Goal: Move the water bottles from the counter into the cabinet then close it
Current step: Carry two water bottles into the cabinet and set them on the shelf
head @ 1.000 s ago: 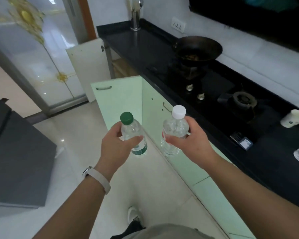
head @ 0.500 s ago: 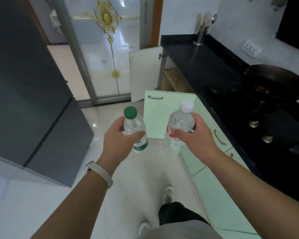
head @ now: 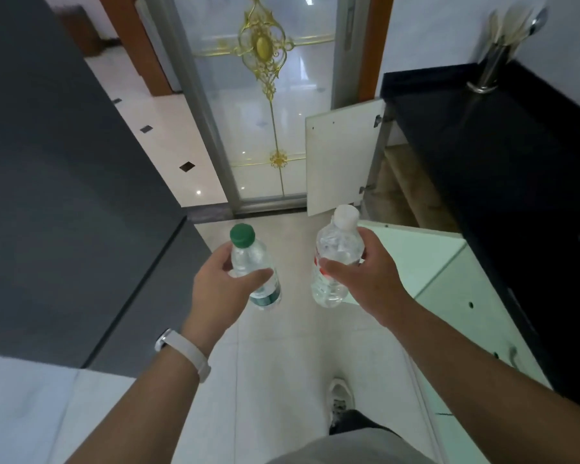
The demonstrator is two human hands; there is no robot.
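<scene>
Head view down a narrow kitchen aisle. At left, a dark grey unit (head: 74,195) stands on the white tiled floor (head: 282,356). Behind it, at centre, is a frosted glass door (head: 265,105) with gold ornament. Right of this, a white cabinet door (head: 342,159) hangs open and exposes a wooden shelf (head: 406,189) under the black table (head: 489,155). Nearer the viewer, a pale green door (head: 412,259) also stands open and juts into the aisle. A metal utensil holder (head: 494,67) stands at the far end of the table, upper right.

The left hand (head: 220,289), with a white wristband (head: 185,349) on its wrist, grips the green-capped bottle (head: 250,257) round the body, thumb across the front and fingers curled behind. The right hand (head: 369,279) grips the white-capped bottle (head: 337,249) in the same manner, over a red label. Both bottles are roughly upright, side by side but apart, carried in the air above the floor and short of the open cabinet. A shoe (head: 340,393) shows on the floor between the forearms.
</scene>
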